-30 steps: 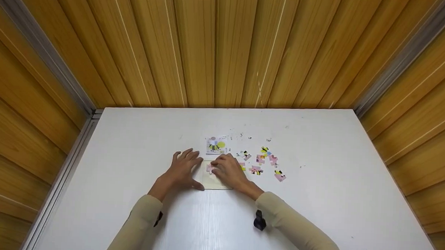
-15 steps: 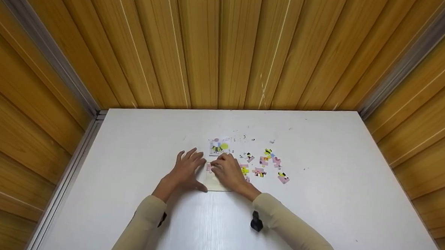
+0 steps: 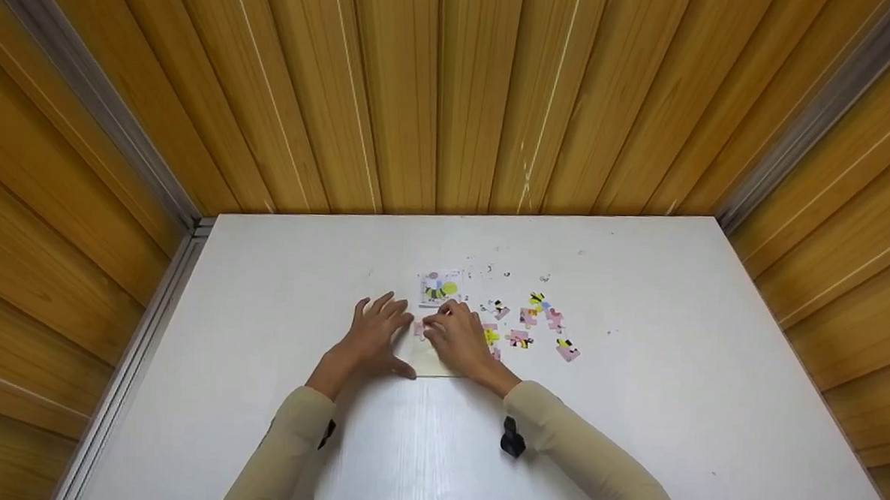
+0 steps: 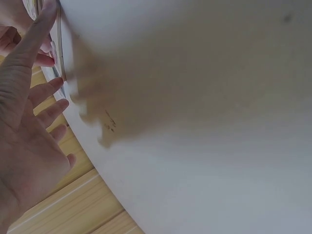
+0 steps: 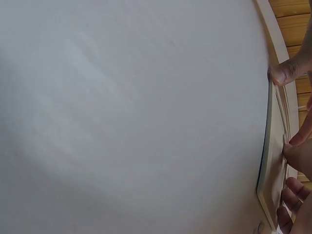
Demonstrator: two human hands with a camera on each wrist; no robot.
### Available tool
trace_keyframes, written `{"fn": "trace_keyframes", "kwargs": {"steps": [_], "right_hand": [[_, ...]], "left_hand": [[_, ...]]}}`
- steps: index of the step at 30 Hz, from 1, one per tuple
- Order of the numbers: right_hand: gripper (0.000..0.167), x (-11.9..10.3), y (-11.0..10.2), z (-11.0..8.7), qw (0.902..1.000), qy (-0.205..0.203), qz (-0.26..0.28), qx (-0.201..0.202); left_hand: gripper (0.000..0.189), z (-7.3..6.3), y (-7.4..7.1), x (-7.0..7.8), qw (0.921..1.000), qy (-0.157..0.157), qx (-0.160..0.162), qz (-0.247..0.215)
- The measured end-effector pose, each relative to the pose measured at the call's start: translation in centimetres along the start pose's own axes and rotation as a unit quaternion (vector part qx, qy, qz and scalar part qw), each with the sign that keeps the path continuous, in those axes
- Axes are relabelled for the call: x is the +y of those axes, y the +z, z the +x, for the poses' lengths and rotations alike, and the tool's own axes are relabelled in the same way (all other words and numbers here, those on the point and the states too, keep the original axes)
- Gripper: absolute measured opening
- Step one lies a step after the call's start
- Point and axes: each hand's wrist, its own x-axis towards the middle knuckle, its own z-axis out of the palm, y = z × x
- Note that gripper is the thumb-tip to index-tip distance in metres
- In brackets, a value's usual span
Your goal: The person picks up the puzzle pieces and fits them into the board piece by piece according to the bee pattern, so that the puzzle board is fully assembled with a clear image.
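Observation:
A pale square puzzle board lies on the white table between both hands. My left hand rests along its left side with fingers spread; the thumb touches the lower left corner. In the left wrist view, the left hand shows straight, parted fingers. Over the board, my right hand pinches a puzzle piece with thumb and forefinger near the upper left corner. Part of a pink puzzle piece shows beside those fingertips. The right wrist view shows the right thumb low over the board.
A bee picture card lies just beyond the board. Several loose puzzle pieces, among them a pink-and-black one and a corner-shaped one, are scattered to the right. Wood-patterned walls stand behind the table.
The right fingertips have shifted slightly left and up over the board, covering more of the pink piece. The left hand keeps its place; the head view has shifted a little.

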Motion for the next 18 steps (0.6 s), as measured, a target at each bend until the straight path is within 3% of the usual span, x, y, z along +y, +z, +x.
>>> {"fn": "trace_keyframes", "kwargs": {"steps": [5, 9, 14, 18], "right_hand": [[0.024, 0.2, -0.6, 0.2, 0.9982, 0.022, 0.050, -0.024], [0.026, 1.2, -2.0, 0.4, 0.9964, 0.041, 0.072, -0.018], [0.028, 3.3, -4.7, 0.2, 0.9958, 0.070, 0.058, 0.003], [0.027, 5.4, -6.7, -0.7, 0.9948, 0.091, 0.041, 0.020]], "left_hand": [[0.099, 0.3, -0.2, 0.1, 0.9998, -0.010, -0.013, 0.009], [0.099, 1.0, -0.3, 0.1, 0.9996, -0.016, -0.022, 0.011], [0.100, 1.5, -0.2, 0.1, 0.9993, -0.023, -0.027, 0.009], [0.102, 1.1, -0.1, 0.2, 0.9984, -0.043, -0.037, -0.008]]}}
